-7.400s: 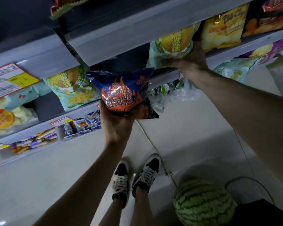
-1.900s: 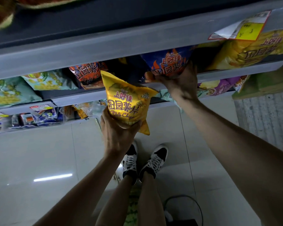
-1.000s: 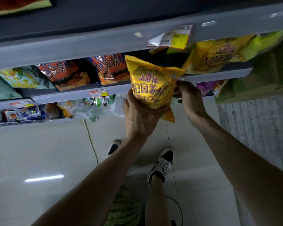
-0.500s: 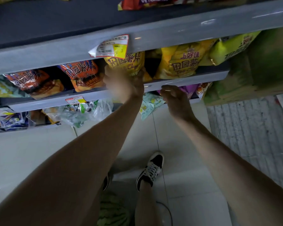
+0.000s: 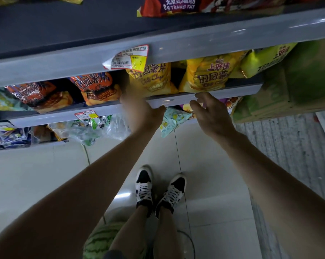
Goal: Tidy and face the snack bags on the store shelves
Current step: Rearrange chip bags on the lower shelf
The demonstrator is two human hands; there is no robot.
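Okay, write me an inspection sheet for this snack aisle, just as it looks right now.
Surface: grey shelf, stocked along its width.
Job's things: two yellow bags and two orange bags stand facing out.
Clutter: pale bag hangs over the lower shelf's edge; price tag is peeling off the upper lip.
Hands: left hand blurred, at the yellow bag's base, seemingly gripping nothing; right hand relaxed and empty by the shelf lip.
Cables: thin cable on the floor by the feet.
Surroundings: tiled floor, watermelon, cardboard box on the right.
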